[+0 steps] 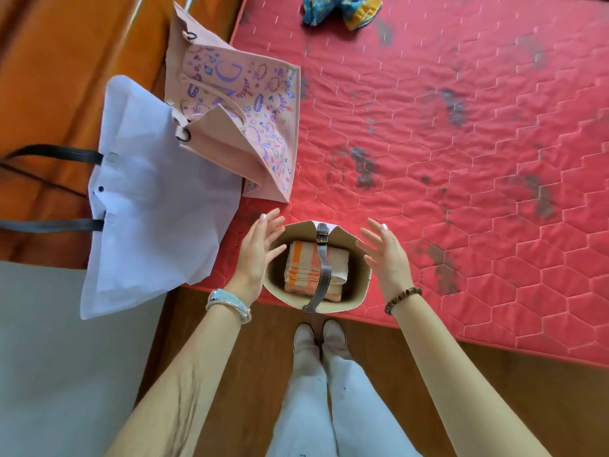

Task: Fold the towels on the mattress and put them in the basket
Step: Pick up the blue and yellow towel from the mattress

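A small beige basket (357, 293) with a brown strap handle stands at the near edge of the red mattress (461, 143). Inside it lie folded orange-and-beige striped towels (301, 270), stacked. My left hand (258, 250) hovers at the basket's left rim with fingers spread and straight. On the other side my right hand (384, 253) is held just off the right rim, fingers also spread, holding nothing. A crumpled blue-and-yellow patterned towel (341, 9) lies at the far edge of the mattress.
A pink printed tote bag (237, 107) lies on the mattress's left corner. A white bag (151, 206) with black handles hangs over the mattress edge beside it. An orange wooden bed frame (59, 77) runs along the left. My feet stand on the wooden floor (428, 374).
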Demonstrator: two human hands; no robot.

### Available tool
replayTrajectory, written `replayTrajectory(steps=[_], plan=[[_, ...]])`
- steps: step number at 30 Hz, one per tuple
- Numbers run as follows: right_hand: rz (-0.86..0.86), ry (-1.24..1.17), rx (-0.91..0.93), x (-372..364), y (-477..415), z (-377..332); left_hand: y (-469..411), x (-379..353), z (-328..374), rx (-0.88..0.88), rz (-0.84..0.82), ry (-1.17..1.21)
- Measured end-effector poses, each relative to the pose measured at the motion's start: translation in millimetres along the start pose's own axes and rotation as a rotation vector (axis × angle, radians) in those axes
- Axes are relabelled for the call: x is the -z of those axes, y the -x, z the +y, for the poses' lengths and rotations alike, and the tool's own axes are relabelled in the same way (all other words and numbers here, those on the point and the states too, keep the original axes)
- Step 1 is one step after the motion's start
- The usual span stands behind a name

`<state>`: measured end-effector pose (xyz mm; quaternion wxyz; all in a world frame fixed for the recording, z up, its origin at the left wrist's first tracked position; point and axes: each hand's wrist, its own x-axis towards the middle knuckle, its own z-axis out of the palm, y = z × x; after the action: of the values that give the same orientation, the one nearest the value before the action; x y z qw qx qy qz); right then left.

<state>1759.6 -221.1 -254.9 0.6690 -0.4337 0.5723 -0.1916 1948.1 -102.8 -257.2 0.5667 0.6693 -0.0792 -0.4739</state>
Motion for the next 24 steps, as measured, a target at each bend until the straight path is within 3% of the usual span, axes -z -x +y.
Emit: replayTrajectory(steps=[12,24], plan=[[-0.023,-0.145,0.204,21.0,64.5,-70.2,63.9,-3.7,67.8,-0.216,-0.096,-0.051],[0.122,-0.299,0.338,63.6,120.3,-80.5,95.6,-31.6,101.9,-0.316,-0.26,0.005]])
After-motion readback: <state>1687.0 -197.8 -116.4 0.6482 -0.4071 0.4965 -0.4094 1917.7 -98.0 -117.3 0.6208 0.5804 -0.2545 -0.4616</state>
